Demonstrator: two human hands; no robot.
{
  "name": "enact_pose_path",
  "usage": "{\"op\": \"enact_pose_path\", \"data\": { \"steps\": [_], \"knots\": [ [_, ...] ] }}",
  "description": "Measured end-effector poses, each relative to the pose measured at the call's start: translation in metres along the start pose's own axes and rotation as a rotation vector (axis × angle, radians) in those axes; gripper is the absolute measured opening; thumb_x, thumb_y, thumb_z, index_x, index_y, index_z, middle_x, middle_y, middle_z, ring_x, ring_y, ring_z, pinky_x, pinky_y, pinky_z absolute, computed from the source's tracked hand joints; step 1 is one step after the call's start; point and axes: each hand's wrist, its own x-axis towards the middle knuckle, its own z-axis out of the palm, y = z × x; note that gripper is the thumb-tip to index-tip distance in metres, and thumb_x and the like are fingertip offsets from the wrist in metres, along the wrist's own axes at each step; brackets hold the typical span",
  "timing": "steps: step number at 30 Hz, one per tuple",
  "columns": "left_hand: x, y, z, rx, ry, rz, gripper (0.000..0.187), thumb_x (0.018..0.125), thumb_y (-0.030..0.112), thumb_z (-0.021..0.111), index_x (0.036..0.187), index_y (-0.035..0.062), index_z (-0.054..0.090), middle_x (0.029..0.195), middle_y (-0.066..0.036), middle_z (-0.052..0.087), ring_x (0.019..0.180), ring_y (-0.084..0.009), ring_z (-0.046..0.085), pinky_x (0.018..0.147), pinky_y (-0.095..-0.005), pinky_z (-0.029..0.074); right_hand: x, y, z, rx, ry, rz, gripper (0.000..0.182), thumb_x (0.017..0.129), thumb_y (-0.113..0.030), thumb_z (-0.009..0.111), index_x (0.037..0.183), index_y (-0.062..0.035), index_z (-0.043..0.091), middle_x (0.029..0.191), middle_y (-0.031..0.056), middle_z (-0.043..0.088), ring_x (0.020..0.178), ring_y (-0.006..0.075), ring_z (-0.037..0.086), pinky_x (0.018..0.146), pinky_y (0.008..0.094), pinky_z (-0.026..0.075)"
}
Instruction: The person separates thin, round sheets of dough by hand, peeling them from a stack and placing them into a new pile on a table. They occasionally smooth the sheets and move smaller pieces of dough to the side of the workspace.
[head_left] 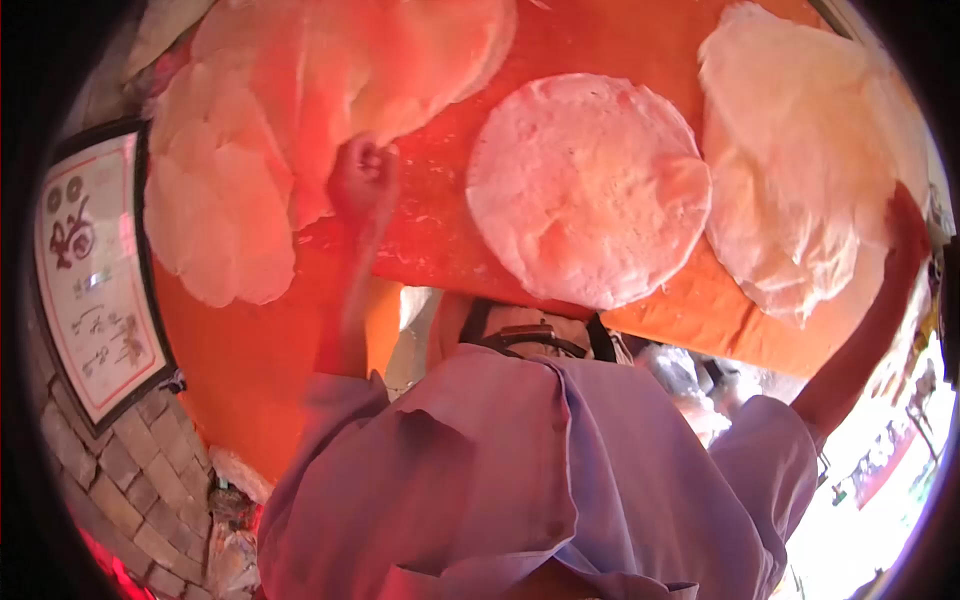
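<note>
My left hand [365, 178] is closed, its fingers curled, and it overlaps the lower edge of the thin, pale flatbread sheets [350, 65] on the left. What it holds, if anything, I cannot make out. In front of me lies a round flatbread [590, 190], flat with a slightly bubbled surface, reaching the near edge of the orange-covered table [430, 220]. At the far right, my right hand [908, 230] is at the outer edge of a wrinkled pile of thin flatbreads [790, 150]. Its fingers are dark and hard to separate from the background.
A framed sign [100, 270] with dark writing stands at the table's left side, above grey paving [150, 470]. Plastic bags [680, 375] show below the table's near edge on the right. Bright sunlight washes out the lower right.
</note>
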Motion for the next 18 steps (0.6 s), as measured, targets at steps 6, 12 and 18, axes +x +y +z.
{"op": "enact_pose_path", "data": {
  "steps": [6,12,18],
  "knots": [
    [-0.023,0.014,0.034,0.022,-0.293,-0.071,0.044,0.081,0.014,0.073,0.119,-0.0002,0.057,0.085,-0.002,0.055,0.074,-0.0106,0.053,0.066,-0.0255,0.048,-0.06,0.148,0.063,-0.768,0.066,-0.183,0.041,0.084,-0.022,0.069,0.121,-0.0069,0.058,0.088,0.0062,0.067,0.063,0.012,0.058,0.055,0.0244,0.047],
    [-0.056,-0.032,0.093,-0.414,-0.284,-0.193,0.053,0.083,0.01,0.07,0.13,-0.0006,0.046,0.086,-0.002,0.055,0.074,-0.0083,0.053,0.064,-0.0216,0.046,-0.195,0.071,0.283,-0.468,-0.268,0.11,0.053,0.073,-0.023,0.081,0.117,-0.0053,0.057,0.081,0.0078,0.065,0.066,0.015,0.059,0.057,0.0313,0.048],
    [-0.035,-0.015,0.066,-0.362,-0.404,-0.218,0.046,0.084,0.011,0.069,0.125,0.0004,0.05,0.089,-0.005,0.058,0.076,-0.0128,0.056,0.067,-0.0231,0.047,-0.147,0.031,0.262,-0.25,-0.333,-0.24,0.013,0.081,-0.018,0.068,0.083,-0.0054,0.068,0.072,0.0064,0.066,0.061,0.0161,0.058,0.057,0.0321,0.048]
  ]
}}
